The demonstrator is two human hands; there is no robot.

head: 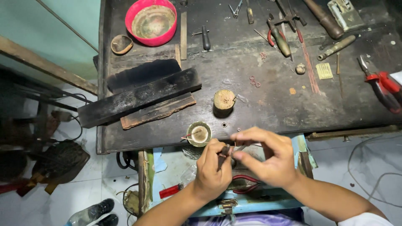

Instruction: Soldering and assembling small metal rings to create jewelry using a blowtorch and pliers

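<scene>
Workshop: scorched workbench [251,104] strewn with pliers [383,86]

Small pale carton [346,14] – perhaps a package – at bench's far right

A dark, scorched wooden workbench [251,83] is filling the upper view, its surface catching soft light. Pale tiled floor [83,184] is showing below and to the left. A light green wall [63,25] is rising at upper left, a wooden rail [42,62] running across it.
</scene>
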